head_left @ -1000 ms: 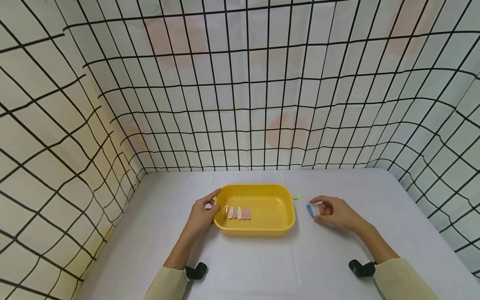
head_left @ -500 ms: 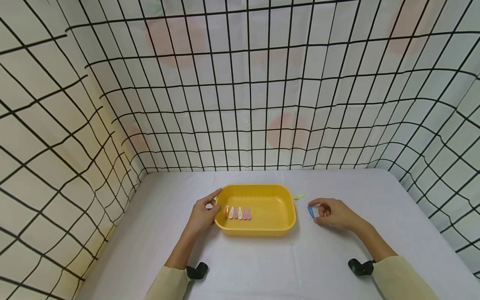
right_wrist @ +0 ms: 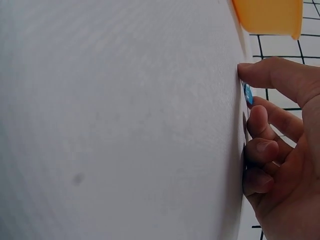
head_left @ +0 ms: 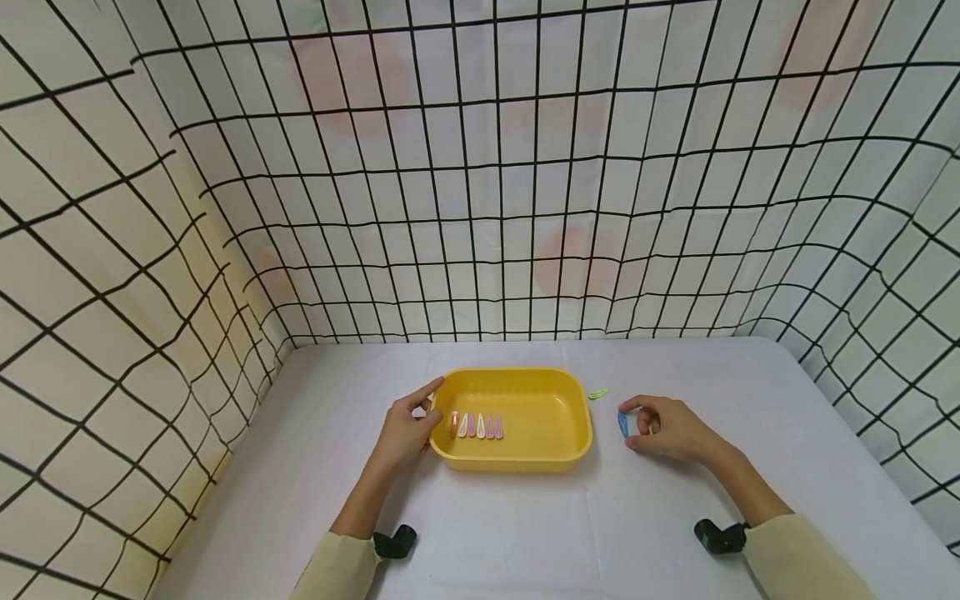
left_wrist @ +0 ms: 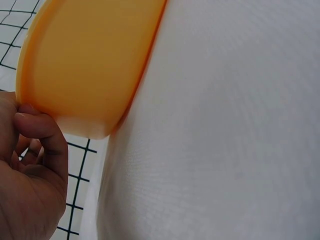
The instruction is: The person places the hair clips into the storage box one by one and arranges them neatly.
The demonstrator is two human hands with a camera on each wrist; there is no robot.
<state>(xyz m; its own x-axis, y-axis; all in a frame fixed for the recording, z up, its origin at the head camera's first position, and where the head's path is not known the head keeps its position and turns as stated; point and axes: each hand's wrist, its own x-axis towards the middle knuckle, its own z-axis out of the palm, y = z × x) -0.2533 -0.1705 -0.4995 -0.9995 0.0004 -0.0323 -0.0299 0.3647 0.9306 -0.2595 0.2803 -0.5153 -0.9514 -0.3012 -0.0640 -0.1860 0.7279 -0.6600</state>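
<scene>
A yellow tray (head_left: pixel 543 421) stands on the white-covered table. My left hand (head_left: pixel 403 435) grips its left end, thumb over the rim; the left wrist view shows curled fingers (left_wrist: pixel 42 132) against the tray wall (left_wrist: pixel 90 65). Inside, at the left, several snap hair clips (head_left: pixel 481 426) lie in a row: an orange-brown one (head_left: pixel 453 424), then pale yellow and pink ones. Right of the tray, my right hand (head_left: pixel 671 429) pinches a blue hair clip (head_left: pixel 622 425) lengthwise between thumb and index finger, down at the table. The right wrist view shows the clip (right_wrist: pixel 248 94) partly hidden behind the thumb.
A light green hair clip (head_left: pixel 597 393) lies on the cloth just beyond the tray's right end. Black wire grid panels (head_left: pixel 480 208) with white fabric behind them border the table (head_left: pixel 517 533) at the back and sides. Each wrist carries a small black camera (head_left: pixel 395 542).
The blue clip has turned slightly between my right thumb and index finger and stands a little more upright in view. My left hand keeps its grip on the tray.
</scene>
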